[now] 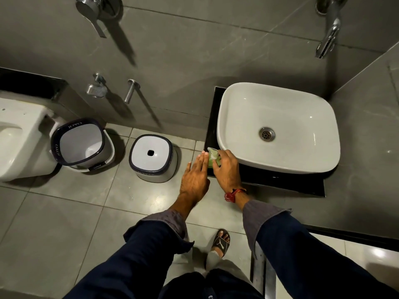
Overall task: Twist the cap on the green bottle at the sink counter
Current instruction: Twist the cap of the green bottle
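A small green bottle with a pale cap stands on the black sink counter, at its left front corner beside the white basin. My right hand wraps around the bottle from the right, fingers at the cap. My left hand lies flat against the bottle's left side, fingers stretched out and together. Most of the bottle is hidden between the two hands.
The white basin fills most of the counter, with a wall tap above. On the floor to the left stand a white bucket and an upturned stool. A toilet is at far left.
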`<action>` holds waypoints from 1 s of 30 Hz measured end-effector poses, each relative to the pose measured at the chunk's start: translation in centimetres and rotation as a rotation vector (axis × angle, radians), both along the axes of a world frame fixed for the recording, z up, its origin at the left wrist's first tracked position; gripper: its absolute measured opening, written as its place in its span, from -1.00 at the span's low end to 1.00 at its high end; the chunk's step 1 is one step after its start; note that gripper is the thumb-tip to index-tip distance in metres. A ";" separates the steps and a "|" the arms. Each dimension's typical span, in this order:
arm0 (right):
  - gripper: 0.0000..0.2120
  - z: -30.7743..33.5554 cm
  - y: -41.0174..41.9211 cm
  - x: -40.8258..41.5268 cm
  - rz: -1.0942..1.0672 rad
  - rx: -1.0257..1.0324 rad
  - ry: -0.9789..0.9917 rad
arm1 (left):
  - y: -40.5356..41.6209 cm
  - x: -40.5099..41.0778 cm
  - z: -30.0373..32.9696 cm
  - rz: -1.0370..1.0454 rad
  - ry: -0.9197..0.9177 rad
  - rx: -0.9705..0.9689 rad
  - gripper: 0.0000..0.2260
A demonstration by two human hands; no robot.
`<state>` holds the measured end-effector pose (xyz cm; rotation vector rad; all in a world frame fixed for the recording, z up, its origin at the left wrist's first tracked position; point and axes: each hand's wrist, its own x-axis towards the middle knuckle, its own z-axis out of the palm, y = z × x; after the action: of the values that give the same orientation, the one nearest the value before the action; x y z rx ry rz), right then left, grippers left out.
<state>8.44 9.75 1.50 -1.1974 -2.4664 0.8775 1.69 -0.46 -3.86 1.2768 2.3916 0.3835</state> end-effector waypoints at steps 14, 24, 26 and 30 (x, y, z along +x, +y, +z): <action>-0.73 0.2 -0.4 -0.7 -0.147 -0.063 0.065 | 0.1 -0.5 -0.1 -0.032 0.025 -0.024 -0.20; -0.68 -0.1 -0.6 -0.7 -0.063 -0.035 0.038 | -0.1 -0.7 0.0 -0.054 0.043 -0.035 -0.21; -0.74 -0.1 -0.4 -0.8 -0.097 -0.023 0.023 | -0.1 -0.7 0.1 -0.054 0.036 -0.037 -0.21; -0.61 0.3 -0.1 -1.1 -0.147 -0.024 -0.048 | -0.1 -0.6 0.1 -0.059 0.043 -0.043 -0.23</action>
<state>7.35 9.65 1.78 -1.4029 -2.3746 0.8499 1.09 -0.56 -3.78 1.3455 2.3776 0.2884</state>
